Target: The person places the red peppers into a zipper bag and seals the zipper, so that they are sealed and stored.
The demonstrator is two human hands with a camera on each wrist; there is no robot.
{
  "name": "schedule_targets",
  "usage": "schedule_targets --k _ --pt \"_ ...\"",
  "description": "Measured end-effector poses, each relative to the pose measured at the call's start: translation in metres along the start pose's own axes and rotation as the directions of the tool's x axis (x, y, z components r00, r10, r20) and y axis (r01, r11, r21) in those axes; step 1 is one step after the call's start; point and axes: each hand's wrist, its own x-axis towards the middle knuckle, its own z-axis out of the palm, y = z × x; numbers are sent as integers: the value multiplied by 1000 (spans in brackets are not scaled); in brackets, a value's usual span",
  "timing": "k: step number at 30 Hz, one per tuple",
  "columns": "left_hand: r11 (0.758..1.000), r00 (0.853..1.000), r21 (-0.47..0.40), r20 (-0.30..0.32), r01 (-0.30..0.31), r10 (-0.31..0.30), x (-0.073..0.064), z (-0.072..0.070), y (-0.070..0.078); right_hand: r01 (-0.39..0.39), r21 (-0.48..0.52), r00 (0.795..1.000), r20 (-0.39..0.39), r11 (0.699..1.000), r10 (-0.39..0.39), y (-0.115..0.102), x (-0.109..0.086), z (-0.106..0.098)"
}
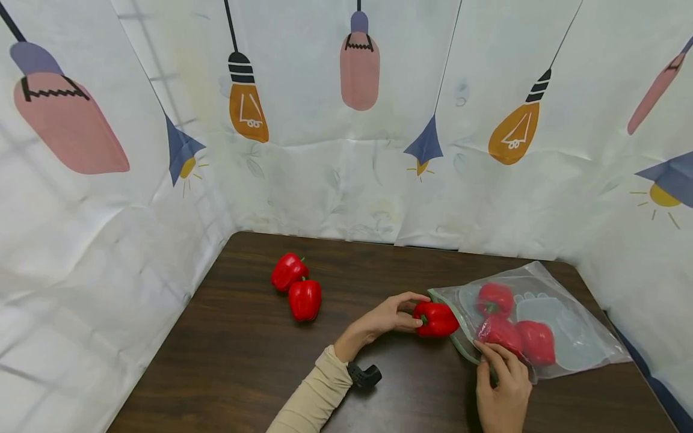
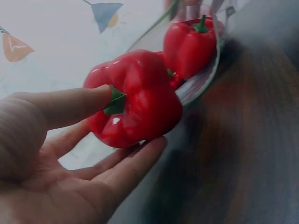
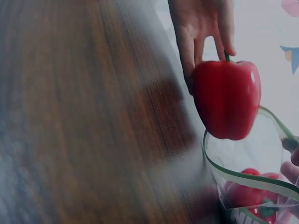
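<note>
My left hand (image 1: 391, 314) grips a red bell pepper (image 1: 436, 319) at the mouth of a clear zip bag (image 1: 582, 322) with a green-edged opening. In the left wrist view the thumb presses by the green stem of the pepper (image 2: 140, 98), while the other fingers support it from below. My right hand (image 1: 505, 385) pinches the near side of the bag's rim. Three more red peppers lie inside, one of them a pepper (image 1: 536, 343) near the right hand. The right wrist view shows the held pepper (image 3: 227, 100) just above the open rim (image 3: 243, 175).
Two red bell peppers, one pepper (image 1: 289, 272) behind another (image 1: 305, 299), sit together at the back left of the dark wooden table (image 1: 233, 361). A white cloth (image 1: 325, 186) printed with lamps hangs around the table's back and sides.
</note>
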Motion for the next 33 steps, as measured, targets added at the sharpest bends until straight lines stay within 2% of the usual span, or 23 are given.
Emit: schedule_targets --k 10,16,21,23,27,33 --pt "992 992 93 -85 -81 89 3 20 -4 22 33 1000 -3 999 -22 -3 3 -2" --pt "987 981 135 -161 -87 109 6 31 -9 22 43 1000 6 999 -22 -3 3 -4" --pt "980 959 178 -251 -92 135 8 41 -12 78 66 996 -41 995 -76 -3 4 -2" --pt "975 947 201 -286 -94 150 8 44 -13 68 58 997 -48 996 -66 -5 4 -1" --pt "968 928 233 -333 -91 167 8 52 -14 15 50 1000 -21 999 -14 -7 3 -3" --pt "972 915 206 -359 -112 182 8 63 -17 -4 89 999 36 996 1 -6 2 -4"
